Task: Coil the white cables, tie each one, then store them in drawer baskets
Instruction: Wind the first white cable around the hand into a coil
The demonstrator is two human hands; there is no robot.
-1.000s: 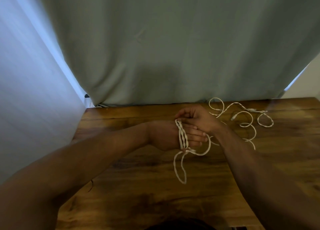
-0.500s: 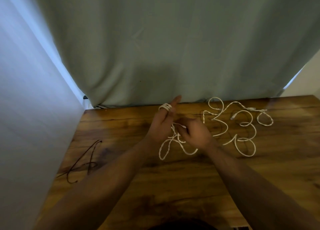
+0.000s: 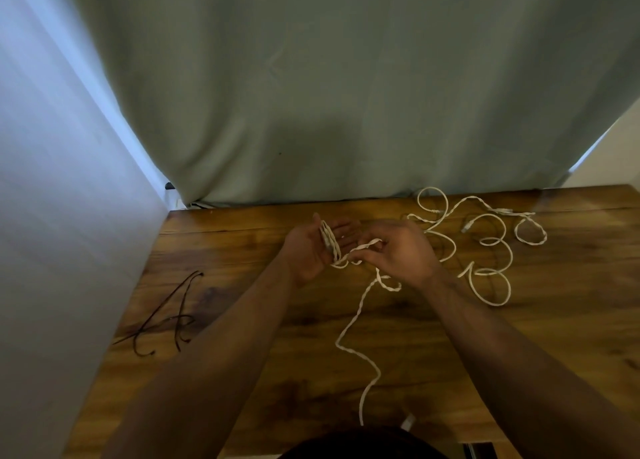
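Note:
A white braided cable (image 3: 356, 323) is wound in a few loops around the palm of my left hand (image 3: 308, 247), which is held palm up over the wooden table (image 3: 242, 223). My right hand (image 3: 398, 251) pinches the same cable just right of the loops. The cable's free length trails down the table toward me, ending in a white plug (image 3: 408, 421) near the front edge. A second white cable (image 3: 491, 240) lies loose in curls at the back right of the table.
A thin dark cord (image 3: 162, 316) lies in loose strokes on the left part of the table. A grey-green curtain (image 3: 346, 95) hangs behind the table's back edge. A pale panel (image 3: 52, 216) stands along the left side.
My left hand turned from fingers up to palm up, with the loops now around the palm. A long free tail of the cable now runs down the table toward me.

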